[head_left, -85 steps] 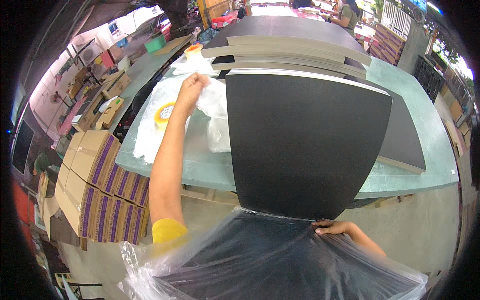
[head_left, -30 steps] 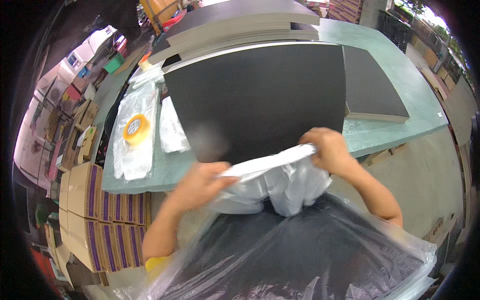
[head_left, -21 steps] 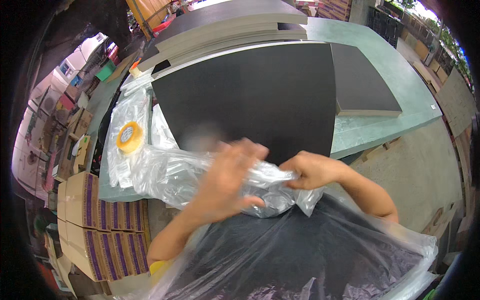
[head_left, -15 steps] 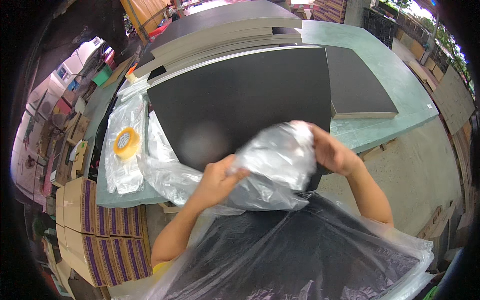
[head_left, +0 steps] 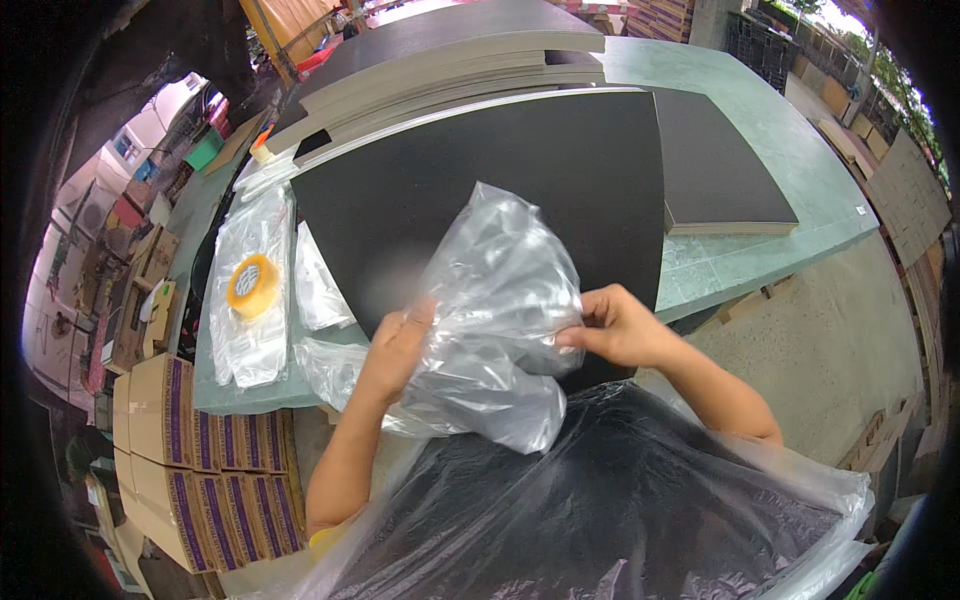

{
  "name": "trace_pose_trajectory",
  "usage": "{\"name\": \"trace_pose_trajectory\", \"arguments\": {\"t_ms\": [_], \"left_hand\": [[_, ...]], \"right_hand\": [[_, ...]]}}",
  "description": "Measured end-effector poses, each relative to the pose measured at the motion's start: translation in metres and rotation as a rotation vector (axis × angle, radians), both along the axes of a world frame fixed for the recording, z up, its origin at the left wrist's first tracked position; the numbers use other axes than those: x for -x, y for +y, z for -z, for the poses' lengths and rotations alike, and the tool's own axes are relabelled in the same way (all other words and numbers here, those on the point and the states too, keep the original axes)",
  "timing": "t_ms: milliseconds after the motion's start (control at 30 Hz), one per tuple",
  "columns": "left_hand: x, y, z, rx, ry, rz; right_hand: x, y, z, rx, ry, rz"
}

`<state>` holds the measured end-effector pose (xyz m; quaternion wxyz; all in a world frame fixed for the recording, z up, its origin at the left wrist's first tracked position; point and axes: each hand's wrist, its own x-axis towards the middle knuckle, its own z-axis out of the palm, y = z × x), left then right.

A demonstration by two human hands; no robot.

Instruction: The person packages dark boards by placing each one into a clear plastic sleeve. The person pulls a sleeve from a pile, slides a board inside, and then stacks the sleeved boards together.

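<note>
A crumpled clear plastic bag [head_left: 495,300] is stretched between my hands, over the near part of a large black board [head_left: 510,160]. My left hand [head_left: 400,350] is closed on the bag's left side. The thumb and fingers of my right hand [head_left: 612,325] pinch its right edge. Part of the plastic trails left onto the table edge below my left wrist. Another clear plastic sheet, with a dark panel [head_left: 590,500] showing through, covers the area nearest my body.
A yellow tape roll [head_left: 253,286] rests on folded plastic bags [head_left: 240,350] at the left of the green table [head_left: 750,180]. A stack of boards [head_left: 440,75] stands behind, and a smaller board stack [head_left: 725,165] is at right. Cardboard boxes [head_left: 150,420] are piled lower left.
The bag has opened out and now stands taller between my hands. My right hand has come down and slightly left; my left hand has shifted a little left.
</note>
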<state>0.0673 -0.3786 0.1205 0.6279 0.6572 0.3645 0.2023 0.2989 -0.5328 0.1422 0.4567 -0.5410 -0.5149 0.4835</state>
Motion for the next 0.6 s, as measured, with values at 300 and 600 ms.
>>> {"name": "trace_pose_trajectory", "arguments": {"t_ms": [300,600], "left_hand": [[-0.034,-0.080,-0.072,-0.656,-0.005,0.210],[-0.052,-0.072,-0.033,-0.495,-0.206,0.241]], "right_hand": [[0.019,0.013,0.005,0.031,0.449,0.031],[0.018,0.008,-0.002,0.058,0.497,0.011]]}}
